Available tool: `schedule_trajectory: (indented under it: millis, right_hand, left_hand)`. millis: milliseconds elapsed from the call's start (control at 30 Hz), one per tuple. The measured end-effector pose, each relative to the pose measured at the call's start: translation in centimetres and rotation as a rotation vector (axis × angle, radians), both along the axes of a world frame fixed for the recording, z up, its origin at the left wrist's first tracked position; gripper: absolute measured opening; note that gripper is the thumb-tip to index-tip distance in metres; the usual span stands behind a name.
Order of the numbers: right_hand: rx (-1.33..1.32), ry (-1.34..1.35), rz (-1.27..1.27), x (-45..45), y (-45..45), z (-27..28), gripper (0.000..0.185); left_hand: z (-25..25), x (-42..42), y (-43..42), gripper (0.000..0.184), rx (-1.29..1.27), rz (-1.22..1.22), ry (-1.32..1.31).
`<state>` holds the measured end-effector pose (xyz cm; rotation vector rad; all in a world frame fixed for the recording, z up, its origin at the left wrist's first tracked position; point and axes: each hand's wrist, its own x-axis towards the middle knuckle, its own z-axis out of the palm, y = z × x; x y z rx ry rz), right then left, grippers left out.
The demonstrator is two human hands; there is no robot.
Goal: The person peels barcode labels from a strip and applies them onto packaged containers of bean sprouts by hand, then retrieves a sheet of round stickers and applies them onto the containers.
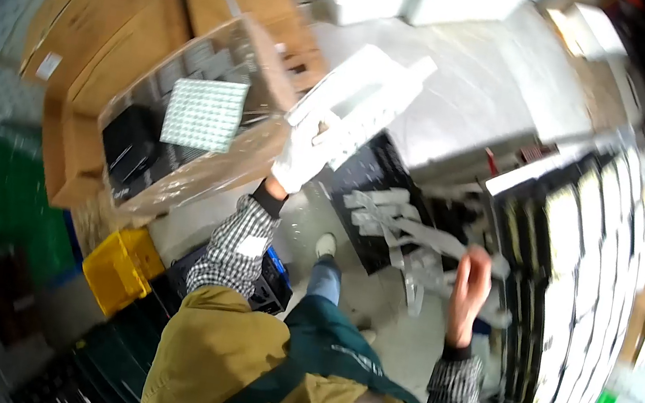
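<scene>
My left hand (302,152), in a white glove, grips a white frame-like piece (365,94) with openings in it, held up at the upper middle of the view. My bare right hand (471,288) is at the right, its fingers pressed together and slightly blurred. Beside its fingertips a pale translucent strip (439,238) reaches over a pile of similar strips (384,211) on a black surface. Whether my right fingers pinch that strip is hard to make out.
A cardboard box lined with clear plastic (275,76) holds black items (129,141) and a pale green dimpled sheet (204,113). A yellow bin (117,274) stands at the lower left. Racks of white and black pieces (579,284) line the right side.
</scene>
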<state>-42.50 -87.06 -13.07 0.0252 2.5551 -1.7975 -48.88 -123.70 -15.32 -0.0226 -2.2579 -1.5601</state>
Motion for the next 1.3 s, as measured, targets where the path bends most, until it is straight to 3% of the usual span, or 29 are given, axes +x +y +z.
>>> schedule_trajectory:
  millis: [67,100,133,200,400,633,700,800,867,933,1000,1033,1067,1133,1200,1233,1300]
  right_hand:
    - [-0.061,0.134,-0.104,-1.3,0.7,6.2,0.031]
    - [-0.174,0.184,-0.12,-1.1,2.0,8.5,0.036]
    - [-0.122,0.191,-0.145,-0.1,3.8,11.1,0.034]
    - [-0.195,0.089,-0.188,3.6,9.2,13.4,0.029]
    - [-0.42,0.156,-0.437,20.5,23.6,17.0,0.017]
    - [-0.573,0.255,-0.618,40.0,40.2,16.7,0.014]
    - [-0.536,0.415,-0.676,44.0,43.5,14.8,0.009]
    - [-0.257,0.628,-0.937,49.8,46.4,15.3,0.006]
    - [-0.331,0.643,-0.978,52.6,47.6,16.2,0.005]
    - [-0.596,0.63,-0.958,53.8,48.9,14.9,0.006]
    - [-0.547,0.62,-1.054,55.8,50.6,14.4,0.008]
    - [-0.51,0.622,-1.092,56.8,51.4,14.3,0.008]
    - [-0.472,0.616,-1.127,57.7,52.1,14.3,0.009]
    - [-0.291,0.497,-1.213,58.6,53.5,14.9,0.015]
    - [-0.06,0.296,-1.227,58.5,56.7,13.6,0.019]
    - [-0.153,0.346,-1.123,58.7,58.7,14.1,0.028]
    - [0.393,0.359,-1.016,58.2,61.7,17.6,0.041]
  left_hand:
    - [4.7,3.0,6.0,0.027,0.387,-0.25,-0.312]
    - [6.3,4.0,8.8,0.027,0.484,-0.34,-0.27]
    - [7.9,5.1,11.6,0.027,0.582,-0.428,-0.237]
    - [10.8,7.2,16.9,0.024,0.581,-0.465,-0.179]
    - [17.7,16.3,34.8,0.027,0.714,-0.635,-0.314]
    - [18.6,28.8,56.2,0.046,0.672,-0.937,-0.368]
    - [17.0,30.8,60.4,0.032,0.568,-0.942,-0.346]
    - [16.1,34.6,66.5,0.012,0.447,-1.002,-0.246]
    - [15.5,36.5,69.5,0.013,0.521,-1.048,-0.233]
    - [14.0,37.3,71.9,0.011,0.621,-1.137,-0.284]
    - [15.7,39.7,74.2,0.012,0.563,-1.236,-0.31]
    - [17.9,41.4,75.5,0.01,0.561,-1.192,-0.452]
    - [16.3,40.4,75.9,0.011,0.419,-1.342,-0.308]
    - [16.2,40.3,77.5,0.009,0.402,-1.306,-0.393]
    - [14.8,39.2,80.3,0.006,0.373,-1.305,-0.306]
    - [15.1,39.1,81.4,0.006,0.351,-1.318,-0.258]
    - [14.8,38.8,83.8,0.008,0.365,-1.323,-0.212]
